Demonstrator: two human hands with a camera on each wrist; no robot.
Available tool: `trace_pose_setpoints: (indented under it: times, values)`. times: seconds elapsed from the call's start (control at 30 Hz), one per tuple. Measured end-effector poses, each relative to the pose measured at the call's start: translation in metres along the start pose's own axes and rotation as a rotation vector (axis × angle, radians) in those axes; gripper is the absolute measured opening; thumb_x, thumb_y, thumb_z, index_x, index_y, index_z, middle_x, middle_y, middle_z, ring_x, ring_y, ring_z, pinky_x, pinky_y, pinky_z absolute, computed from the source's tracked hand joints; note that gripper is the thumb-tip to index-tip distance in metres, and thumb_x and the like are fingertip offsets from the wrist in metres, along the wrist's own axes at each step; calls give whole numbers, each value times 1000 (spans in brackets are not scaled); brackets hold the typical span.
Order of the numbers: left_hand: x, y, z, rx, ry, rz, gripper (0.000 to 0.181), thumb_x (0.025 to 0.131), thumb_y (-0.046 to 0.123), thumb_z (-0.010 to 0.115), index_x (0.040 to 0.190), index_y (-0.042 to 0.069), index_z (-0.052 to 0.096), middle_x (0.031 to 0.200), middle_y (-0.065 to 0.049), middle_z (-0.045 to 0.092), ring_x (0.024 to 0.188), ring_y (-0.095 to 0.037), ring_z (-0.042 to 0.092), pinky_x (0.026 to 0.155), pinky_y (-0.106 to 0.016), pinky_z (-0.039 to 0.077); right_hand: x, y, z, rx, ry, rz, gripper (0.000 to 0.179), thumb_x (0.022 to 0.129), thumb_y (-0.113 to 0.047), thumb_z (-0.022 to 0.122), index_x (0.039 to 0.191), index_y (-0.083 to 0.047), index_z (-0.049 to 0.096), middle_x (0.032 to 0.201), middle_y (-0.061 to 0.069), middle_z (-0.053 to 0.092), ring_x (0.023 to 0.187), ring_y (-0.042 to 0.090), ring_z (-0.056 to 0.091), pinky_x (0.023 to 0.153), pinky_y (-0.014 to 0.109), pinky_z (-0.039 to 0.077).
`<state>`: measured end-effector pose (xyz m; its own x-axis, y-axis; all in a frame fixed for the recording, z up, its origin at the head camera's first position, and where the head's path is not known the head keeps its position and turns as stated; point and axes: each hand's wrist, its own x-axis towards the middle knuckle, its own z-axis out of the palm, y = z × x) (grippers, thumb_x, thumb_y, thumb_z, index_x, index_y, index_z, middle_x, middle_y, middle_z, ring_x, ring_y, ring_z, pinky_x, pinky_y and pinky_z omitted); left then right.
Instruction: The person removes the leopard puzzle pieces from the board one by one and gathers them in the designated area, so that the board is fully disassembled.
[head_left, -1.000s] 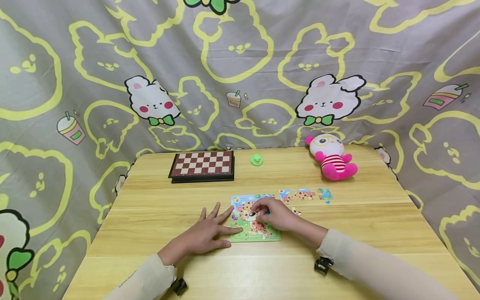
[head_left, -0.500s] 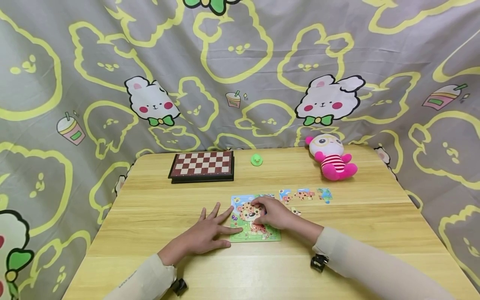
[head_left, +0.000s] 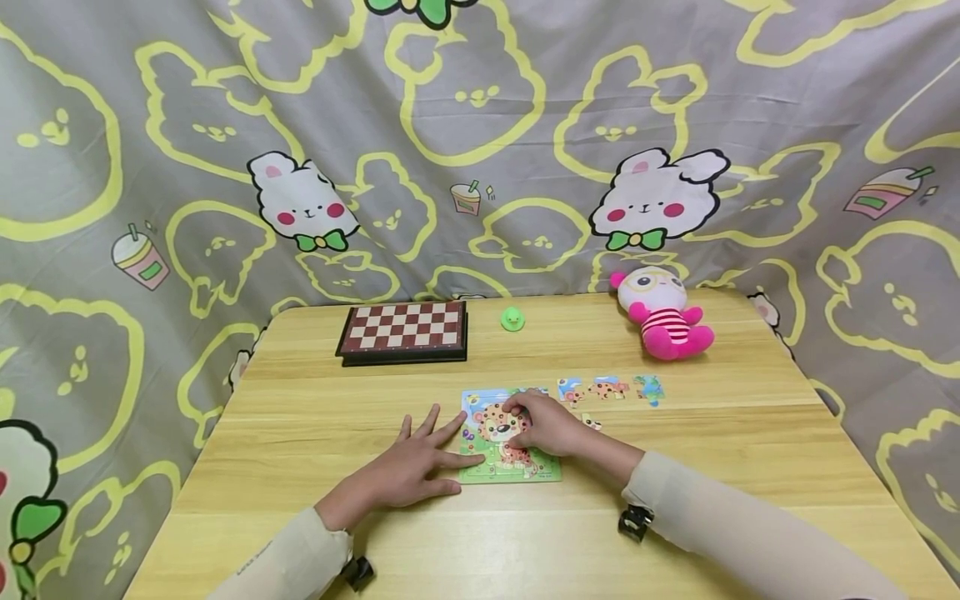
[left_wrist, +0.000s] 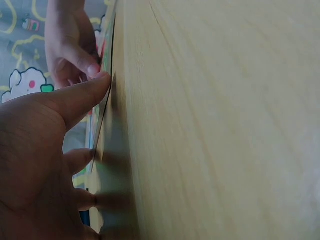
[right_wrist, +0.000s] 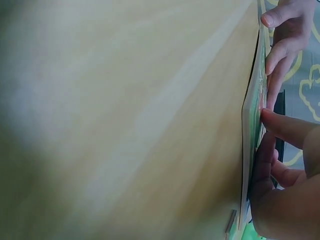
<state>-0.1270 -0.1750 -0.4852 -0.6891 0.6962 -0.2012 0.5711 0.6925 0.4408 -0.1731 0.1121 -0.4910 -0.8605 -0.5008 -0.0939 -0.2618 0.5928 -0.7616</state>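
A leopard jigsaw puzzle [head_left: 498, 475] with a green lower border lies flat on the table. My left hand [head_left: 411, 465] rests beside it with fingers spread; its fingertips touch the board's left side. My right hand [head_left: 551, 425] bends over the board's upper right part. Its thumb and curled forefinger straddle a puzzle piece [head_left: 516, 427] on the leopard's face, with the tips at the board surface. The palm and other fingers cover the board's right side. Close up, the right wrist view shows that thumb [right_wrist: 282, 124] against the puzzle.
Loose puzzle pieces [head_left: 609, 388] lie right of the board, one of them [head_left: 591, 422] partly behind the right hand. Farther back are a chessboard box [head_left: 405, 332], a green toy duck [head_left: 513, 318] and a pink plush panda [head_left: 666, 321]. A patterned curtain [head_left: 480, 242] hangs behind the table.
The right thumb has moved down and away from the forefinger, uncovering more of the leopard's face. The right forearm has shifted slightly left. My left hand keeps its place.
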Motion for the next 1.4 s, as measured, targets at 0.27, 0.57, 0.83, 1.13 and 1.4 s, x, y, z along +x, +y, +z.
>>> trace_pose_setpoints:
  times: [0.27,0.57,0.83,1.13,1.4]
  values:
    - [0,0,0,-4,-1,-5,47,101,57,55,148,50,51,174,-2,9,154,-51,-5,111,-83,3,3,0,0,5,-18,14,45,80,-9,88,117,-8,63,106,3,56,96,17,50,85,32,46]
    - [1,0,0,4,-1,-8,47,101,57,55,148,51,51,174,-3,9,154,-51,-5,111,-83,3,4,2,-4,145,-58,12,48,82,-3,86,119,-11,56,108,6,56,85,19,51,76,31,47]
    - [1,1,-2,-18,-2,-13,45,102,56,55,147,51,53,173,-4,10,154,-51,-5,111,-83,2,3,3,-4,198,-68,25,46,84,-3,83,120,-13,56,101,6,58,75,18,50,71,33,47]
    - [3,9,-5,-3,-9,-14,47,105,53,51,151,54,44,173,-10,12,151,-58,-1,106,-87,5,3,3,-2,180,-53,31,46,84,-3,84,119,-14,56,100,5,56,75,17,48,69,30,46]
    - [6,16,1,129,-30,-23,58,98,70,47,153,59,35,172,-16,6,148,-64,1,100,-90,13,3,3,-2,187,-51,36,46,83,-3,84,119,-13,56,100,6,55,76,17,47,71,32,45]
